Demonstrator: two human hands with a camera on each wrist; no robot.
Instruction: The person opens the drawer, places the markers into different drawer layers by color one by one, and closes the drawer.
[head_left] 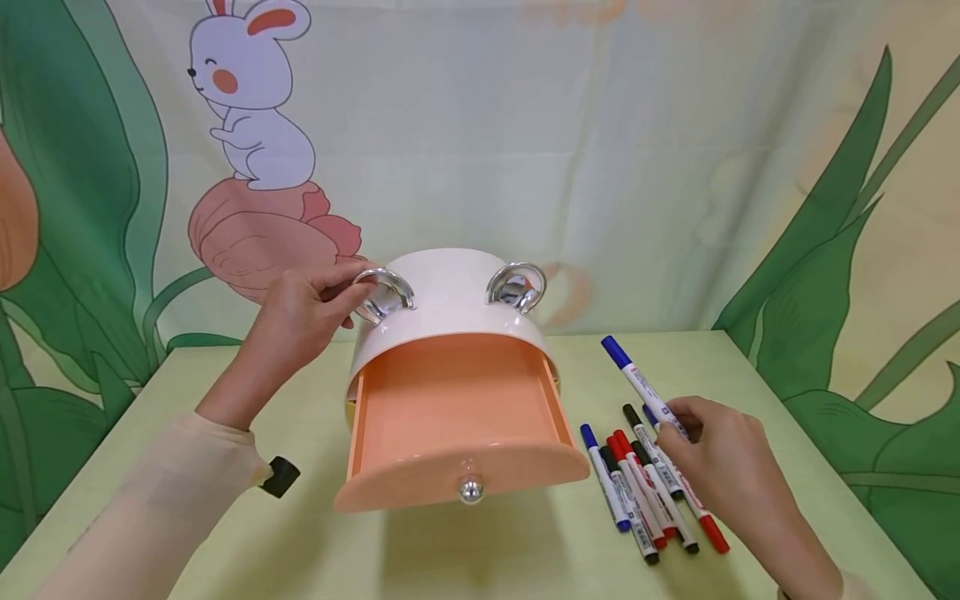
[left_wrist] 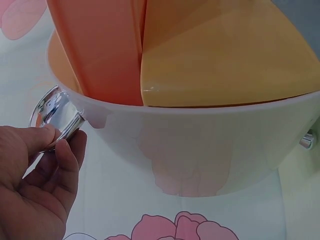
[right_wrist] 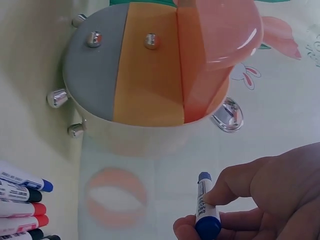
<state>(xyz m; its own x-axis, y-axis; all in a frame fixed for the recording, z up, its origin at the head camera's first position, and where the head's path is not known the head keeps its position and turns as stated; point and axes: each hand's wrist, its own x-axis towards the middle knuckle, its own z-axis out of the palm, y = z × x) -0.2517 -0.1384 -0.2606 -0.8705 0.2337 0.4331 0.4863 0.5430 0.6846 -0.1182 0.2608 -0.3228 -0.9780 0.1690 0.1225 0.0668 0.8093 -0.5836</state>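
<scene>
My left hand (head_left: pixel 311 312) pinches the silver ear (head_left: pixel 386 292) on the left of a white rounded drawer box (head_left: pixel 450 287). An orange drawer (head_left: pixel 457 400) at its top is pulled out, with nothing inside and a round silver knob (head_left: pixel 471 489) on its front. My right hand (head_left: pixel 723 454) holds a blue-capped marker (head_left: pixel 641 383) between thumb and fingers, raised over a pile of markers (head_left: pixel 637 492) lying right of the box. In the right wrist view the held marker (right_wrist: pixel 204 205) points away from the palm.
Below the orange drawer are a yellow drawer (right_wrist: pixel 147 75) and a grey drawer (right_wrist: pixel 95 65), both pushed in. The box stands on short silver feet (right_wrist: pixel 58 98). Behind the pale green table (head_left: pixel 285 542) hangs a printed curtain (head_left: pixel 450 125) with a rabbit.
</scene>
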